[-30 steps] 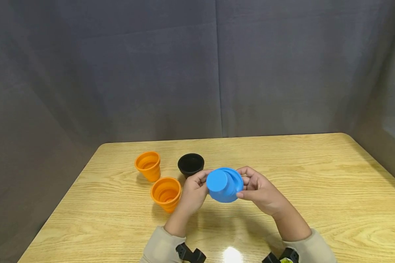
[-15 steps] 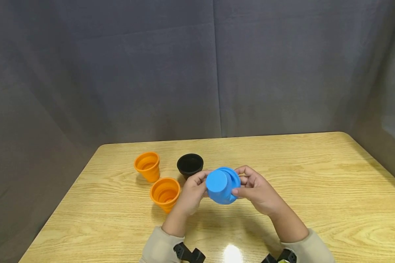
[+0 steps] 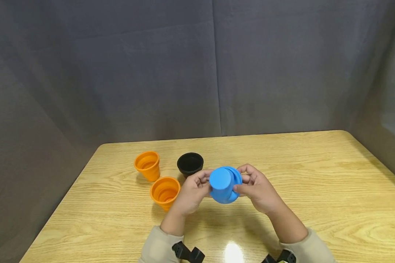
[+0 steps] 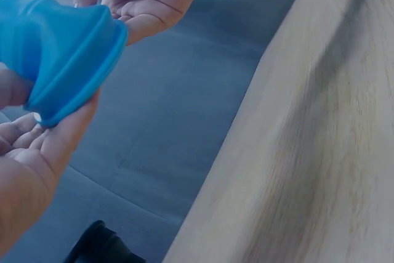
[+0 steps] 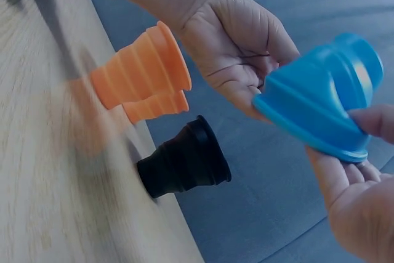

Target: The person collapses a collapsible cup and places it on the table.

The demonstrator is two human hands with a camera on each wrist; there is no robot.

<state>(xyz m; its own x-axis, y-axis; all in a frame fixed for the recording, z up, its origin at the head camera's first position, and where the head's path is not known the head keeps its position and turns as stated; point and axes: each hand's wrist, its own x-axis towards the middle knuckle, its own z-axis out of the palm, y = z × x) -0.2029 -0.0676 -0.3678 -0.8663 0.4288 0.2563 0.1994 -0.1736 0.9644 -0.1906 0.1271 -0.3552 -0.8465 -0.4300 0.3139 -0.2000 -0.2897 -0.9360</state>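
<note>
Above the table, both hands hold a blue collapsible cup [image 3: 221, 182] with its base turned up toward the head camera. Its ribbed wall is dented and partly folded on the right side, as the right wrist view of the cup [image 5: 314, 97] shows. The left hand [image 3: 191, 191] grips the rim from the left. From the other side the right hand [image 3: 258, 190] pinches the cup, its thumb pressing into the folded wall and its fingers under the rim. In the left wrist view the ribbed cup [image 4: 68, 53] sits between both hands.
Two orange collapsible cups, one farther back [image 3: 148, 166] and one nearer [image 3: 165, 193], stand upright left of the hands. Just behind the left hand is a black cup [image 3: 190, 164]. A wooden table [image 3: 316, 175] lies beneath, with a grey curtain [image 3: 151, 73] behind it.
The right thumb has moved inward from the rim onto the cup's wall, and the wall there is more dented. The standing cups stay where they were.
</note>
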